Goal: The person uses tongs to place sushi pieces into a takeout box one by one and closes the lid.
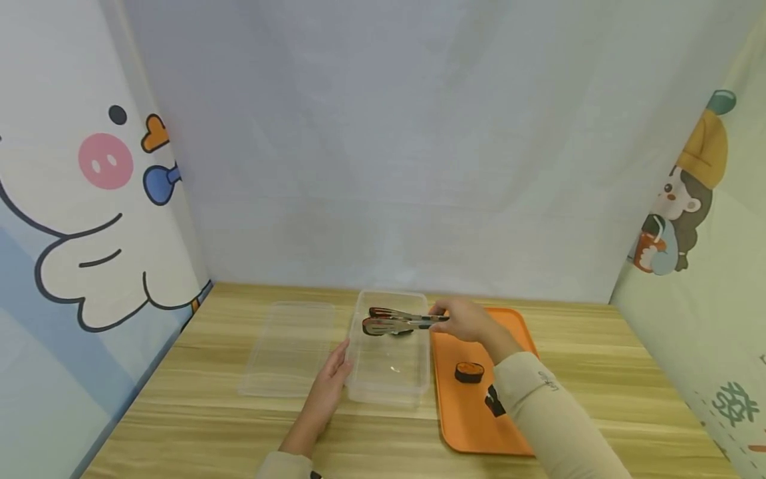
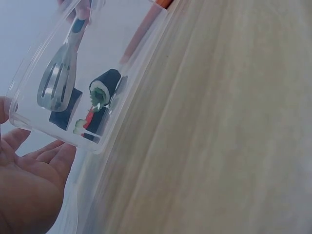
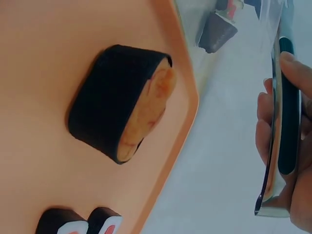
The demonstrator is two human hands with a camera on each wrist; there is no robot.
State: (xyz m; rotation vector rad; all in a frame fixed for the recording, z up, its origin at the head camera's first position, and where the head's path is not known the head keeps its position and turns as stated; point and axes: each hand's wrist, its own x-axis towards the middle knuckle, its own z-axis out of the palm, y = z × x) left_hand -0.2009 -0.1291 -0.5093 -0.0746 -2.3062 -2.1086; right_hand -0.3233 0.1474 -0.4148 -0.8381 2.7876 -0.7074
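On the wooden worktop (image 1: 598, 372), between printed cartoon curtains, lie the things in hand. Largest is the orange tray (image 1: 473, 419), right of centre, touching the clear plastic container (image 1: 387, 389) that stands at its left edge. A clear flat lid (image 1: 287, 349) lies just beside the container on its other side.

Over the container's far end the right hand (image 1: 467, 320) grips a pair of metal tongs (image 1: 395, 321) by the handle, fingers curled round it, the slotted tips pointing left above the container. The left hand (image 1: 329, 382) rests against the container's near left wall with its fingers straight and relaxed, holding nothing.

On the tray sits a dark-wrapped sushi piece with an orange top (image 1: 469, 371), near the right forearm, and two smaller sushi rolls (image 3: 80, 223) lie close together nearer the person. Inside the container, under the tong tips, the left wrist view shows a few small sushi rolls (image 2: 105, 87) with green and red filling, gathered at one end.
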